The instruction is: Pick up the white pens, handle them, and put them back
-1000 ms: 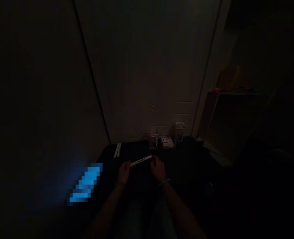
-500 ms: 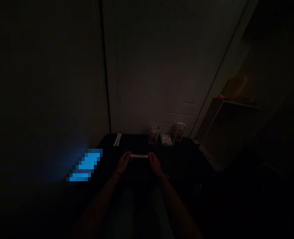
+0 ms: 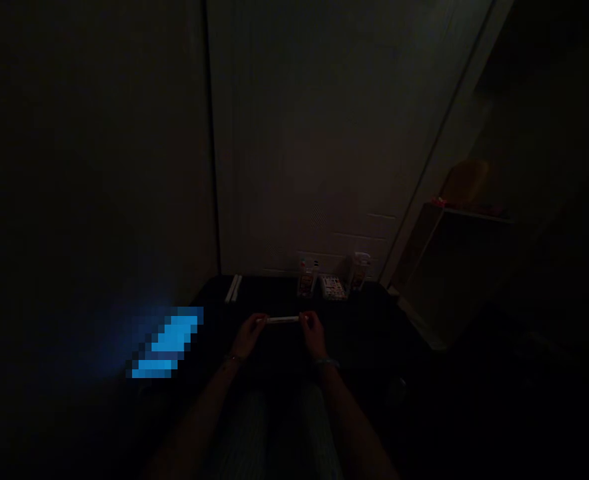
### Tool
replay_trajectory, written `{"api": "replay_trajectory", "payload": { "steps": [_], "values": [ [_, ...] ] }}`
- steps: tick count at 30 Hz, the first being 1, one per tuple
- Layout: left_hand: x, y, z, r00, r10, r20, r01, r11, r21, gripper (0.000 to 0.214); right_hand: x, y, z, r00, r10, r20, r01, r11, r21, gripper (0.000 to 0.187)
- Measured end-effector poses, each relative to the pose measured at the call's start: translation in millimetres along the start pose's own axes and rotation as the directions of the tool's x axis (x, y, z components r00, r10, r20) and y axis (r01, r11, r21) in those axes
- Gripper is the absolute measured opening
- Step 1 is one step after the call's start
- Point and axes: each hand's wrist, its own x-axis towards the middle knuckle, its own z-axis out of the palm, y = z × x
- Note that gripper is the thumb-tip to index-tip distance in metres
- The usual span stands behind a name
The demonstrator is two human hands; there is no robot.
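Observation:
The room is very dark. A thin white stick [image 3: 282, 320] lies level between my two hands, above a dark table [image 3: 374, 320]. My left hand [image 3: 247, 335] pinches its left end and my right hand [image 3: 313, 333] pinches its right end. A band shows on each wrist. My legs are faintly visible below the hands.
Two more white sticks [image 3: 234, 288] lie at the table's far left edge. Small printed boxes [image 3: 330, 283] stand at the back by the wall. A glowing blue screen [image 3: 167, 342] lies to the left. A shelf unit [image 3: 444, 267] stands at the right.
The stick went from tilted, right end raised, to level. Both hands stayed on its ends, and the view shifted a little.

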Motion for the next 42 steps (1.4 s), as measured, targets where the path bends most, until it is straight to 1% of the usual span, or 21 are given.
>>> {"api": "replay_trajectory", "payload": {
  "steps": [7, 14, 16, 18, 20, 22, 23, 24, 26, 29, 31, 32, 33, 37, 39, 42],
  "values": [
    [-1.3, 2.9, 0.1, 1.000, -0.009, -0.020, 0.010, 0.999, 0.051, 0.039, 1.2, 1.3, 0.2, 1.000, 0.021, 0.007, -0.021, 0.999, -0.032, 0.039],
    [-2.0, 2.2, 1.5, 1.000, -0.007, -0.022, 0.008, 0.998, 0.065, 0.042, -0.2, -1.0, -1.3, 0.999, 0.034, 0.019, -0.032, 0.996, -0.083, 0.039],
    [-0.4, 0.3, 1.8, 1.000, 0.000, -0.027, 0.001, 0.999, 0.036, 0.041, -1.6, -4.0, -2.9, 0.998, 0.034, 0.044, -0.029, 0.993, -0.114, 0.037],
    [1.6, -1.3, 1.6, 0.997, -0.001, -0.073, 0.000, 1.000, -0.014, 0.043, -3.7, -7.3, -4.2, 0.995, 0.022, 0.092, -0.008, 0.989, -0.150, 0.035],
    [3.1, -1.3, 0.9, 0.993, -0.029, -0.118, 0.021, 0.997, -0.071, 0.045, -6.7, -10.7, -4.2, 0.989, -0.023, 0.149, 0.053, 0.979, -0.196, 0.033],
    [3.3, 0.6, 0.6, 0.989, -0.077, -0.130, 0.062, 0.991, -0.118, 0.047, -10.7, -14.1, -2.6, 0.968, -0.094, 0.234, 0.156, 0.953, -0.259, 0.032],
    [3.0, 2.1, 1.0, 0.988, -0.092, -0.120, 0.076, 0.988, -0.137, 0.048, -12.9, -15.9, -1.3, 0.948, -0.129, 0.290, 0.215, 0.933, -0.289, 0.031],
    [2.5, 3.8, 2.0, 0.991, -0.093, -0.100, 0.077, 0.985, -0.154, 0.049, -15.1, -17.8, 0.1, 0.923, -0.158, 0.350, 0.274, 0.910, -0.313, 0.031],
    [1.2, 6.7, 5.7, 0.997, -0.070, -0.023, 0.064, 0.981, -0.186, 0.051, -18.6, -21.6, 2.7, 0.874, -0.196, 0.444, 0.367, 0.866, -0.340, 0.030],
    [-0.7, 9.7, 13.4, 0.989, -0.037, 0.143, 0.062, 0.982, -0.176, 0.053, -20.2, -26.1, 5.2, 0.823, -0.243, 0.513, 0.465, 0.808, -0.362, 0.028],
    [-2.4, 11.4, 17.4, 0.978, -0.046, 0.203, 0.068, 0.993, -0.101, 0.050, -18.9, -26.6, 6.2, 0.798, -0.261, 0.543, 0.509, 0.775, -0.374, 0.026],
    [-3.4, 12.5, 18.7, 0.976, -0.056, 0.210, 0.069, 0.996, -0.053, 0.049, -17.8, -25.9, 6.7, 0.796, -0.261, 0.546, 0.515, 0.766, -0.384, 0.025],
    [-4.7, 13.7, 19.5, 0.976, -0.068, 0.206, 0.070, 0.998, -0.005, 0.047, -16.8, -24.6, 7.3, 0.803, -0.255, 0.539, 0.510, 0.763, -0.398, 0.026],
    [-9.7, 18.8, 20.0, 0.980, -0.102, 0.172, 0.076, 0.985, 0.153, 0.038, -13.9, -18.0, 10.7, 0.873, -0.172, 0.456, 0.412, 0.760, -0.502, 0.027],
    [-10.9, 19.8, 20.1, 0.979, -0.109, 0.174, 0.071, 0.974, 0.214, 0.036, -13.6, -16.5, 13.2, 0.896, -0.122, 0.426, 0.372, 0.729, -0.574, 0.024],
    [-11.1, 19.3, 21.1, 0.977, -0.122, 0.174, 0.071, 0.959, 0.276, 0.036, -14.2, -16.7, 17.4, 0.916, -0.074, 0.395, 0.343, 0.656, -0.672, 0.022]
  ]
}}
